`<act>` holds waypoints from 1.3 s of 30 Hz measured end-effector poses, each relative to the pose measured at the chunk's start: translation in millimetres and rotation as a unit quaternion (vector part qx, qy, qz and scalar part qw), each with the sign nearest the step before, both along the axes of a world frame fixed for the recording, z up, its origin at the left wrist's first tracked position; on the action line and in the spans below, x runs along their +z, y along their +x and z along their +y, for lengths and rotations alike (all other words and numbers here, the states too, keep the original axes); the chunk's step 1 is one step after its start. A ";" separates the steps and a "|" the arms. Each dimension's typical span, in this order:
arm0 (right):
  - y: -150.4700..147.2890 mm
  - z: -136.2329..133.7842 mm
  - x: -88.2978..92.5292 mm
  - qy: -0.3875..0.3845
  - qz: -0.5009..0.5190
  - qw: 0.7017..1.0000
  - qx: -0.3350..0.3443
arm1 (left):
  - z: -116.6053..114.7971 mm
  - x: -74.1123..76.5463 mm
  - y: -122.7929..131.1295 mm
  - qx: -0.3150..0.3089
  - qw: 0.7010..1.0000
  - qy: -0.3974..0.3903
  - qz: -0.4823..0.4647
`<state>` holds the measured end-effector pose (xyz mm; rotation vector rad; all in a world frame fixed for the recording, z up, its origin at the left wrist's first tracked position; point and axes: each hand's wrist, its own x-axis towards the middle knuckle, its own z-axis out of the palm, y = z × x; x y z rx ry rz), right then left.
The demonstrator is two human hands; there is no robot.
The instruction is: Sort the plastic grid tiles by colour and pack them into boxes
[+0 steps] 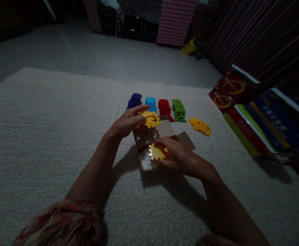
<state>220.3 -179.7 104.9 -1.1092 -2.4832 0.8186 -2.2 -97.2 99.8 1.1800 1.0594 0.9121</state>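
My left hand (127, 121) is closed on yellow notched plastic building pieces (152, 120), held above the far part of an open cardboard box (166, 128). Over the near part of the box, my right hand (177, 155) grips another yellow building piece (156, 152) with a notched edge. White items (148, 162) show inside the box below it; what they are I cannot tell. Beyond the box stand rows of similar pieces: purple (134, 100), blue (151, 103), red (164, 107) and green (179, 110). A yellow row (200, 126) lies to the right.
The box rests on a pale textured mat (62, 136). At the right lie red cartons (228, 89) and a dark blue package (280, 118). Tiled floor (88, 51) stretches behind the mat, with a yellow object (189, 47) near the striped curtain (254, 41).
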 end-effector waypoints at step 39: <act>-9.8 0.4 11.9 0.214 0.041 0.970 -0.106 | -0.7 -8.9 3.8 -0.168 0.986 0.016 -0.001</act>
